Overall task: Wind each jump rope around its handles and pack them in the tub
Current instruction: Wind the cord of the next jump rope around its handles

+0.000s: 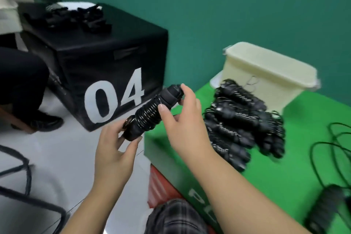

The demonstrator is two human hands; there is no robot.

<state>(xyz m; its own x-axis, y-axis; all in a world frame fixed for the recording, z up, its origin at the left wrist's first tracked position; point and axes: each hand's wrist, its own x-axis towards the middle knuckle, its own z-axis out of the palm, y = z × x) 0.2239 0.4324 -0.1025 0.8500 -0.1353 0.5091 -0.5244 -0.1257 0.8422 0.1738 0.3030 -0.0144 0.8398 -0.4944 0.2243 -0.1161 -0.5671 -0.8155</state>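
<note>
A black jump rope (150,114), its cord coiled tightly round its two handles, is held in the air left of the green box. My left hand (115,148) grips the lower handle end. My right hand (184,119) holds the upper end, thumb on the coils and fingers round the top. A pile of several wound black jump ropes (245,119) lies on the green box top (303,159). Behind the pile stands the cream plastic tub (266,76). A loose, unwound jump rope (330,192) lies at the right, its cord looping over the green surface.
A black box marked 04 (106,59) stands on the white floor at the left, with dark items on top. A seated person's dark trouser leg and shoe (38,116) are at far left. Black cables (22,176) cross the floor. A green wall is behind.
</note>
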